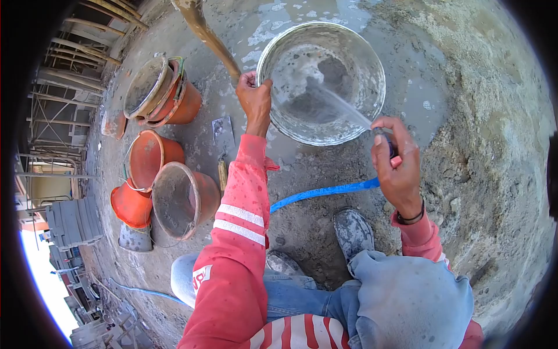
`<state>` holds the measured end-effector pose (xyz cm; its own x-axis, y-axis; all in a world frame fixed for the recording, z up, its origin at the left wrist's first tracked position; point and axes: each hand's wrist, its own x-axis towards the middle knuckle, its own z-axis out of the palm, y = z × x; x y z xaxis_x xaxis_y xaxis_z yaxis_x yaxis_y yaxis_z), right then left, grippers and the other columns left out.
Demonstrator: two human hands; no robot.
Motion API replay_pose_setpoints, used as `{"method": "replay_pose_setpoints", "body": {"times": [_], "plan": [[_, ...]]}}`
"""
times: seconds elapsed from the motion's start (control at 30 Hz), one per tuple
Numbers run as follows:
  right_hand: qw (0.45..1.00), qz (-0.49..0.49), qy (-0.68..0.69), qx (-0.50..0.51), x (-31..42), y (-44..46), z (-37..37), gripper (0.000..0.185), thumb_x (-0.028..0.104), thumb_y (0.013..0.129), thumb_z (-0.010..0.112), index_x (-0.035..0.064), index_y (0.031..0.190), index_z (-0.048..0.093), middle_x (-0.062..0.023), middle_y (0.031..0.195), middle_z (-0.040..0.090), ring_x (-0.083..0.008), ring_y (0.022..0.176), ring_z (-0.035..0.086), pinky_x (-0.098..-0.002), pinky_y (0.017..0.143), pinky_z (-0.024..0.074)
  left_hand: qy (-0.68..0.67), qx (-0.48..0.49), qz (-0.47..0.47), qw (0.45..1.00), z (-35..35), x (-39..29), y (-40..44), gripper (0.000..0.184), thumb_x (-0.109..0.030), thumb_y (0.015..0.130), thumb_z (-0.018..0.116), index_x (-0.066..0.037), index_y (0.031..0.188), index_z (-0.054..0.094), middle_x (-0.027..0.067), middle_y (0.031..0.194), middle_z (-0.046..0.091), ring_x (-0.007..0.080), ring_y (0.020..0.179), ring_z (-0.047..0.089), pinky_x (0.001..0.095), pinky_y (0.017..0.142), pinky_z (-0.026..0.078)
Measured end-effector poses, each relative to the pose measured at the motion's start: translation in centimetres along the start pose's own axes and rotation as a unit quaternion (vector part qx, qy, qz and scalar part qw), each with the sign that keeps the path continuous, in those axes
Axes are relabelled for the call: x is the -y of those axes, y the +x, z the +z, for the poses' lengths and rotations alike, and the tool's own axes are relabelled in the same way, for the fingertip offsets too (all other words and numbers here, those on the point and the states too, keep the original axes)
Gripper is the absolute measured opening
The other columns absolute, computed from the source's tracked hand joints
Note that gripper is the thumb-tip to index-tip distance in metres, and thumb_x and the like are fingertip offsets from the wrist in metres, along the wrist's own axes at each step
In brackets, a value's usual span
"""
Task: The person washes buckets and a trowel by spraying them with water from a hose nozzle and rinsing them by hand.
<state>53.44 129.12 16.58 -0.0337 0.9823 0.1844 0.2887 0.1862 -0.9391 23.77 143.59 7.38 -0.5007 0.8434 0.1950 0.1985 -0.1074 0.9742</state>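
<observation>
My right hand (398,160) is closed around the dark spray nozzle (379,135) of a blue hose (325,191). A white water jet (343,106) runs from it into a large round bucket (365,64) smeared with cement. Murky grey water covers part of the bucket's bottom. On the bucket's left rim my left hand (254,103) is closed, thumb toward the inside. A muddy wooden handle (209,38) reaches down to just behind that hand; its far end is outside the view.
Orange buckets (152,152), some stacked, stand at the left beside a cement-coated bucket (177,200). A trowel (222,132) lies between them and my left sleeve. Wet grey ground surrounds the bucket. Grey blocks (72,221) and wooden poles (75,52) line the far left.
</observation>
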Motion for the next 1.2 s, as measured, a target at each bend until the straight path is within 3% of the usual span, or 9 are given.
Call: {"method": "replay_pose_setpoints", "body": {"times": [0.23,0.33,0.63,0.73,0.83,0.93,1.03,1.13,1.2], "plan": [[1.000,0.004,0.005,0.000,0.5,-0.1,0.2,0.012,0.002,0.098,0.054,0.0016,0.109,0.060,0.0021,0.061,0.043,-0.0031,0.057,0.038,-0.0243,0.050,0.0302,0.052,-0.052,0.000,0.997,-0.2,0.7,0.0,0.025,0.000,0.077,0.070,0.003,0.100,0.063,0.0030,0.084,0.066,0.0087,0.071,0.058,0.0243,0.067,0.045],[0.994,0.016,0.044,-0.096,-0.4,0.0,-0.3,0.012,0.002,0.098,0.053,0.0025,0.109,0.059,0.0028,0.062,0.045,-0.0028,0.056,0.040,-0.0238,0.050,0.0306,0.042,-0.068,0.005,0.997,0.2,0.3,-0.6,0.023,-0.002,0.075,0.070,0.002,0.097,0.063,0.0037,0.081,0.064,0.0112,0.070,0.057,0.0273,0.066,0.046],[0.992,-0.012,0.117,-0.045,0.6,-0.4,-0.2,0.012,0.003,0.100,0.052,0.0016,0.110,0.058,0.0034,0.063,0.048,-0.0025,0.057,0.043,-0.0234,0.051,0.0317,0.070,-0.080,0.028,0.994,1.2,-0.5,-1.1,0.021,-0.003,0.074,0.069,0.001,0.093,0.063,0.0052,0.079,0.062,0.0148,0.069,0.056,0.0314,0.067,0.048],[0.996,-0.051,0.068,-0.026,0.7,0.0,0.0,0.013,0.002,0.100,0.052,0.0024,0.111,0.058,0.0032,0.062,0.048,-0.0031,0.056,0.043,-0.0230,0.051,0.0316,0.066,-0.080,0.029,0.994,1.4,-0.7,-1.4,0.021,-0.003,0.074,0.069,0.001,0.093,0.063,0.0049,0.078,0.061,0.0147,0.069,0.056,0.0314,0.067,0.048],[0.996,-0.008,0.081,-0.046,0.8,0.1,0.0,0.013,0.001,0.099,0.053,0.0022,0.110,0.059,0.0032,0.062,0.046,-0.0032,0.056,0.041,-0.0236,0.051,0.0308,0.066,-0.079,0.026,0.994,1.4,-1.4,-1.9,0.020,-0.002,0.074,0.068,0.001,0.093,0.062,0.0047,0.078,0.061,0.0143,0.069,0.056,0.0310,0.067,0.048],[0.997,-0.065,0.025,0.010,1.0,-0.3,0.3,0.013,0.001,0.099,0.053,0.0019,0.111,0.059,0.0033,0.062,0.046,-0.0028,0.056,0.041,-0.0235,0.050,0.0306,0.065,-0.072,0.026,0.995,1.7,-2.0,-2.2,0.019,-0.002,0.075,0.068,0.001,0.093,0.061,0.0046,0.078,0.060,0.0140,0.069,0.055,0.0306,0.067,0.047],[0.993,-0.022,0.100,-0.057,1.7,0.2,0.3,0.012,0.002,0.098,0.054,0.0017,0.110,0.059,0.0035,0.062,0.044,-0.0029,0.056,0.039,-0.0241,0.050,0.0289,0.056,-0.072,0.031,0.995,1.8,-2.0,-2.5,0.019,-0.002,0.075,0.067,0.001,0.092,0.060,0.0044,0.077,0.059,0.0137,0.069,0.054,0.0303,0.067,0.047],[0.999,-0.037,0.025,-0.003,1.1,0.3,0.2,0.013,0.003,0.099,0.054,0.0026,0.111,0.059,0.0030,0.062,0.045,-0.0026,0.056,0.040,-0.0237,0.050,0.0296,0.061,-0.069,0.035,0.995,2.0,-2.1,-2.3,0.019,-0.002,0.074,0.067,0.001,0.092,0.060,0.0041,0.077,0.058,0.0137,0.069,0.053,0.0306,0.067,0.046],[0.989,0.006,0.120,-0.089,0.9,1.0,0.0,0.013,0.003,0.099,0.054,0.0031,0.110,0.060,0.0032,0.063,0.044,-0.0022,0.055,0.037,-0.0242,0.049,0.0279,0.065,-0.074,0.032,0.995,1.8,-1.7,-2.6,0.019,-0.002,0.074,0.067,0.000,0.091,0.060,0.0039,0.077,0.057,0.0137,0.069,0.053,0.0308,0.067,0.046]]}}
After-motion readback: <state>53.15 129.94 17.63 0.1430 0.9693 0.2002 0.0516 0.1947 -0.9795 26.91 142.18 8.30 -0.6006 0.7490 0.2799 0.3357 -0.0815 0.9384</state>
